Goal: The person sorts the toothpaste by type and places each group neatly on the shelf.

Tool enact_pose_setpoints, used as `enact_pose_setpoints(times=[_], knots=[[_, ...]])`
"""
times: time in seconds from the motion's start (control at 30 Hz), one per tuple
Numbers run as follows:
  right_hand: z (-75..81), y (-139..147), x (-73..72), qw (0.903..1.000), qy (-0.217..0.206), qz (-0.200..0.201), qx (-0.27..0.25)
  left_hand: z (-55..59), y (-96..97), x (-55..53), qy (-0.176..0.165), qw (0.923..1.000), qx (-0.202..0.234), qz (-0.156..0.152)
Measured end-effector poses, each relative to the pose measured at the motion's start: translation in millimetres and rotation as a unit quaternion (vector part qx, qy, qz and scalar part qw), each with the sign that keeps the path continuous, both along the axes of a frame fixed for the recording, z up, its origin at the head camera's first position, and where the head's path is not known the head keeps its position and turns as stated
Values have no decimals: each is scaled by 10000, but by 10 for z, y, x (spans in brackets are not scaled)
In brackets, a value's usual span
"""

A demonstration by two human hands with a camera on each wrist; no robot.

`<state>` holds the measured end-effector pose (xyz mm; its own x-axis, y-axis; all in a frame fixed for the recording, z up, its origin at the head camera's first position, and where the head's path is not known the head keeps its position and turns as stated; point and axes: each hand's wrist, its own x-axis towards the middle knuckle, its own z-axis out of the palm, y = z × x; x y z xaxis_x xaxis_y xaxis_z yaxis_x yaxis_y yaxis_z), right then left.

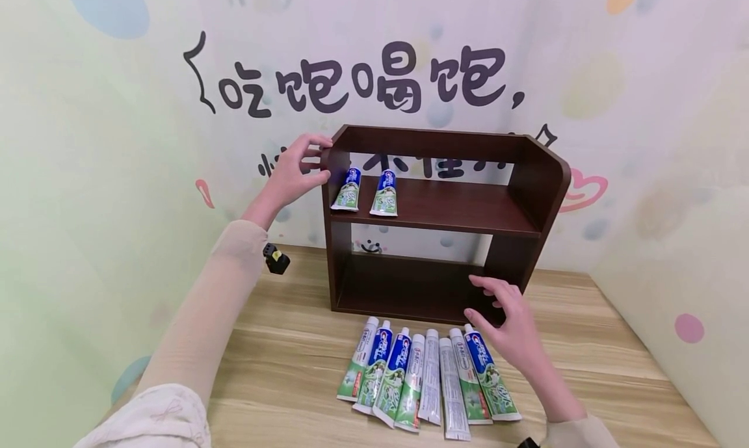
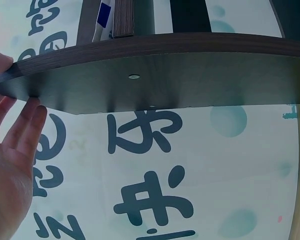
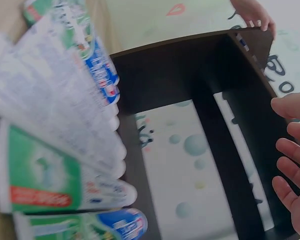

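A dark brown two-tier wooden shelf [image 1: 430, 225] stands on the table. My left hand [image 1: 295, 168] holds the upper corner of its left side panel [image 2: 155, 82], thumb at the edge and fingers against the outer face. On the upper tier, two blue-and-green toothpaste tubes [image 1: 384, 193] lie toward the left. My right hand [image 1: 512, 324] hovers before the lower tier's right end, fingers spread and slightly bent, holding nothing. Below it, several toothpaste tubes [image 1: 431, 376], some blue-and-green and some white-and-green, lie in a fanned row with caps toward the shelf.
The wood-grain table [image 1: 281, 370] extends around the shelf. Behind stands a pale patterned curtain [image 1: 351, 19] with large black characters. A small black device [image 1: 276, 259] sits at my left wrist.
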<state>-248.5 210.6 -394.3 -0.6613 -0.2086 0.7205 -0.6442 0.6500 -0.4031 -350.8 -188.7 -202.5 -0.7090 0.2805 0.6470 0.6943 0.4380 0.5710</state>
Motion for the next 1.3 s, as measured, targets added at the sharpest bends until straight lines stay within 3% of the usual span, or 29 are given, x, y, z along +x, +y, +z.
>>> enact_pose_setpoints(times=[0.33,0.57,0.93,1.3], knots=[[-282,112,44,9974,-608,-371,137,-34,-30,-50,26,10000,13,-79],[-410,171,83,9951,-835,-447,273,-4,-5,8,-21,10000,-9,39],[-519,235,135,9849,-1568,-553,474,-10,-5,-17,-19,10000,-4,31],[-627,310,137,9800,-1806,-520,662,-21,-3,-33,-64,10000,63,-2]])
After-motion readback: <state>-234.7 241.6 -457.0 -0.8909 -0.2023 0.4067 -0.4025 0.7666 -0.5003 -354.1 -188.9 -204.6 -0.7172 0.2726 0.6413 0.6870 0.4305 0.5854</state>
